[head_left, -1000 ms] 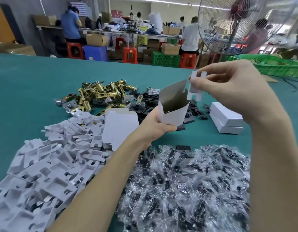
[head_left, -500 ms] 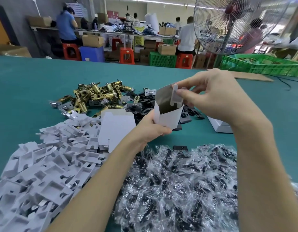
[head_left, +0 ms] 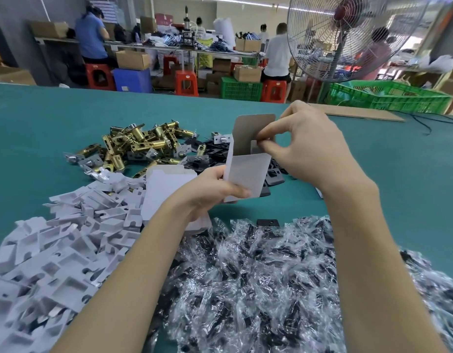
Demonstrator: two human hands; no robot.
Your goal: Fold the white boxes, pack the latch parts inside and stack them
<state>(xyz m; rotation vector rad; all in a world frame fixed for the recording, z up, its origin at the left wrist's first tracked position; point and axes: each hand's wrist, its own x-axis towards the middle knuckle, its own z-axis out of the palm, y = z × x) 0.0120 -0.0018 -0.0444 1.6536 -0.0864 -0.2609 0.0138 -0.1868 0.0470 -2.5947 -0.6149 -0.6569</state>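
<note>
My left hand (head_left: 212,189) grips the bottom of an open white box (head_left: 245,174), held upright above the green table with its lid flap standing up. Thumb and fingers of my right hand (head_left: 304,149) pinch a small white card insert (head_left: 254,146) that sits inside the box's mouth. Brass latch parts (head_left: 138,143) lie heaped behind the box, with black plates (head_left: 212,151) beside them. A flat white box blank (head_left: 166,189) lies just left of my left hand.
A heap of white card inserts (head_left: 54,250) fills the near left. Clear bags of black screws (head_left: 258,281) cover the near middle and right. A standing fan (head_left: 347,34) and a green crate (head_left: 388,98) stand at the far right. People work at benches behind.
My right hand has brought the white insert down from above the box into its open mouth. The box has tipped more upright. The finished white boxes at the right are now hidden behind my right hand.
</note>
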